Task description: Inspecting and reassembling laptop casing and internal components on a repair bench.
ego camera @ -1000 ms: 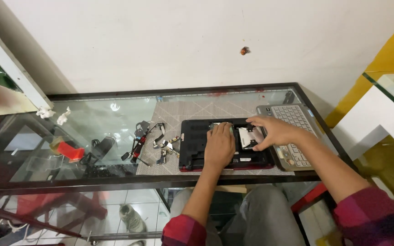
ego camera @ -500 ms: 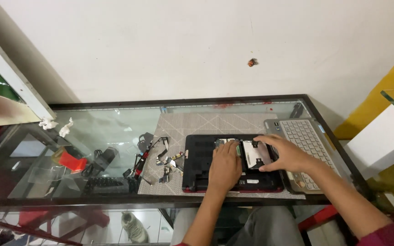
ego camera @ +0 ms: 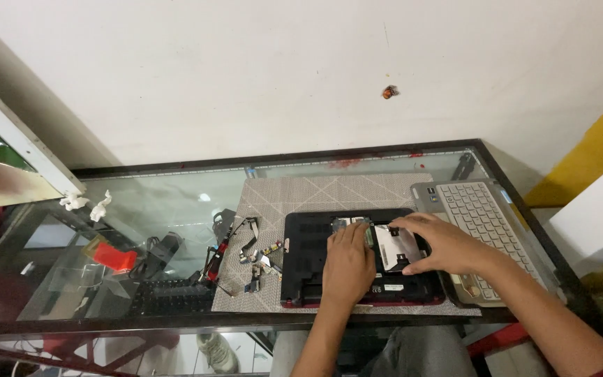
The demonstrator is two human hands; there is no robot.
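Observation:
A black laptop base point(ego camera: 308, 265) with a red edge lies bottom-up on a grey patterned mat point(ego camera: 329, 192) on the glass table. My left hand point(ego camera: 348, 264) lies flat on its middle, fingers pointing away from me. My right hand point(ego camera: 441, 244) grips a silver rectangular drive point(ego camera: 393, 246) seated in the base's bay, fingers curled over its right side. Neither hand is lifted off the laptop.
A silver keyboard panel point(ego camera: 479, 216) lies right of the base. Small parts, ribbon cables and a red-handled screwdriver point(ego camera: 216, 253) are scattered on the mat's left. The table's black frame point(ego camera: 176, 322) runs along the front. Under the glass sit a black keyboard and red items.
The view has tilted down and nearer. My right hand has shifted slightly over the silver drive; my left hand stays pressed on the laptop base.

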